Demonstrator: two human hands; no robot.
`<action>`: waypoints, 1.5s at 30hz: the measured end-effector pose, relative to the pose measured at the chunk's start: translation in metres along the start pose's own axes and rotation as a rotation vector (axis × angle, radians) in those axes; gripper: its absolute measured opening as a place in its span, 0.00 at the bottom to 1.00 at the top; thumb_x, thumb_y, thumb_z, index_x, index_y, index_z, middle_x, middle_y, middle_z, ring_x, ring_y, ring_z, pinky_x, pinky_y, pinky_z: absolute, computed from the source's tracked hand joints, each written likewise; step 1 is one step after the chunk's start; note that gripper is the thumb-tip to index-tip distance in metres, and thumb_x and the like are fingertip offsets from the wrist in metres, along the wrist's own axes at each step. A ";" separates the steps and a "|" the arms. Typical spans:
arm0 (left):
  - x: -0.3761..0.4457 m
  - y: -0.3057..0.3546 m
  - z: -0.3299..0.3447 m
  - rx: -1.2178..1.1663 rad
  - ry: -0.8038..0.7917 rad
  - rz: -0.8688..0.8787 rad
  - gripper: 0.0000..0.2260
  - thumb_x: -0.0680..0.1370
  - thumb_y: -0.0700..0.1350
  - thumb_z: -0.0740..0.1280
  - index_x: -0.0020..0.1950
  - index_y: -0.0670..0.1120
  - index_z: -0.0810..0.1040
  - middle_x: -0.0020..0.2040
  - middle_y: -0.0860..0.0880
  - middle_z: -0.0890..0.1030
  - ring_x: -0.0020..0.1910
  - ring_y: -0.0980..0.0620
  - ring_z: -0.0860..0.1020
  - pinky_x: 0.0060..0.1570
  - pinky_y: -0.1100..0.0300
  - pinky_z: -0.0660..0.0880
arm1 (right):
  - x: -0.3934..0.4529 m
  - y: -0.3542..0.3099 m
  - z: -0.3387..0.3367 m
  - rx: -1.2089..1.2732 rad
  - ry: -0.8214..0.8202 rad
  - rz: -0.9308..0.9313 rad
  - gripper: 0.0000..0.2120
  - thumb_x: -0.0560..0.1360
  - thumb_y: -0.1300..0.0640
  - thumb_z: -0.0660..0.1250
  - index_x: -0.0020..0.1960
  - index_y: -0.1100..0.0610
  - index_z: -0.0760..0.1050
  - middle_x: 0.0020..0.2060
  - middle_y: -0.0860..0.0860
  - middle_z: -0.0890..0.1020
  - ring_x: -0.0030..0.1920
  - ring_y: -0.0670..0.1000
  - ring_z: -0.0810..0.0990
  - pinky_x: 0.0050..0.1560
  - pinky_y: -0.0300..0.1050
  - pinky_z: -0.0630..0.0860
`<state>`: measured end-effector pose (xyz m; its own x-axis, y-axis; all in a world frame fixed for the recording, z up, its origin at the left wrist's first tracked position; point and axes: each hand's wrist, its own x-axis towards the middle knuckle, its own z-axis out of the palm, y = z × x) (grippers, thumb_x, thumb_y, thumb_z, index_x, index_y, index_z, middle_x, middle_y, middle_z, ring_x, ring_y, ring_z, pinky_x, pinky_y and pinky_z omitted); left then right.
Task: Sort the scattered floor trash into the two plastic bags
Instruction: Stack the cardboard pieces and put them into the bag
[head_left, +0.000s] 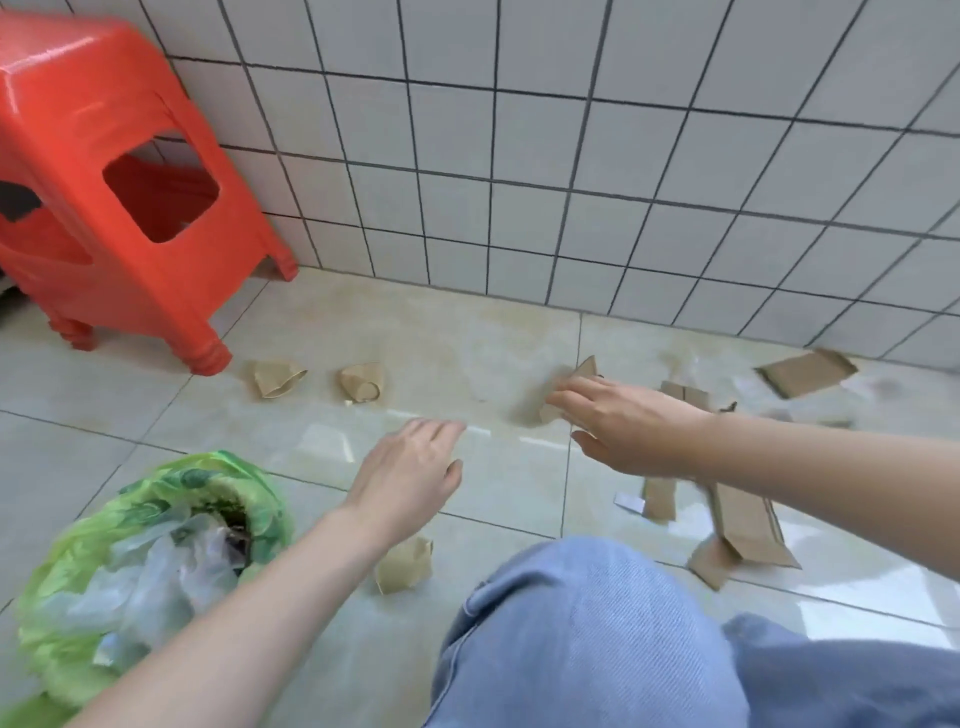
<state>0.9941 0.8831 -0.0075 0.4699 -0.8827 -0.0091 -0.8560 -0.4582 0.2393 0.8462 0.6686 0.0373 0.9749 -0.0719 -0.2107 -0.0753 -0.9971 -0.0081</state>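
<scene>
Brown cardboard scraps and crushed paper cups lie scattered on the pale floor tiles. My right hand (618, 421) reaches over a folded cardboard piece (576, 376) near the wall, fingers spread and touching it, not closed. My left hand (410, 467) hovers open above bare floor. Two crushed cups (278, 378) (362, 383) lie beyond it, and another crushed cup (404, 566) sits under my left forearm. A green plastic bag (156, 540) stands open at lower left with clear plastic waste inside. Only one bag is in view.
A red plastic stool (119, 208) stands at the left against the tiled wall (571, 156). More cardboard strips (748, 525) lie under my right forearm, and a flat piece (805, 371) lies at the far right. My knee in blue jeans (587, 634) fills the lower middle.
</scene>
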 end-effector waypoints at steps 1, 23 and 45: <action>0.014 0.012 0.012 -0.002 -0.024 0.033 0.21 0.78 0.48 0.59 0.71 0.46 0.67 0.66 0.48 0.75 0.68 0.49 0.70 0.62 0.55 0.71 | -0.010 0.014 0.009 0.010 -0.010 0.041 0.24 0.80 0.53 0.56 0.75 0.56 0.58 0.70 0.52 0.66 0.68 0.54 0.68 0.65 0.44 0.67; 0.170 0.141 0.295 0.175 -0.602 0.458 0.27 0.78 0.43 0.56 0.77 0.44 0.54 0.78 0.49 0.56 0.76 0.46 0.54 0.73 0.53 0.59 | -0.078 0.149 0.311 0.316 -0.154 0.375 0.40 0.59 0.67 0.72 0.70 0.59 0.67 0.66 0.55 0.73 0.63 0.58 0.75 0.51 0.46 0.81; 0.194 0.143 0.308 -0.580 -0.246 -0.046 0.04 0.79 0.39 0.58 0.45 0.47 0.69 0.33 0.51 0.74 0.36 0.47 0.74 0.37 0.54 0.69 | -0.059 0.163 0.306 0.251 0.224 0.133 0.17 0.72 0.55 0.58 0.60 0.56 0.68 0.60 0.55 0.78 0.66 0.60 0.73 0.67 0.54 0.69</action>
<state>0.8966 0.6136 -0.2741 0.3810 -0.8933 -0.2383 -0.5475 -0.4257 0.7204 0.7120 0.5178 -0.2510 0.9726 -0.2322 -0.0069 -0.2270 -0.9438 -0.2403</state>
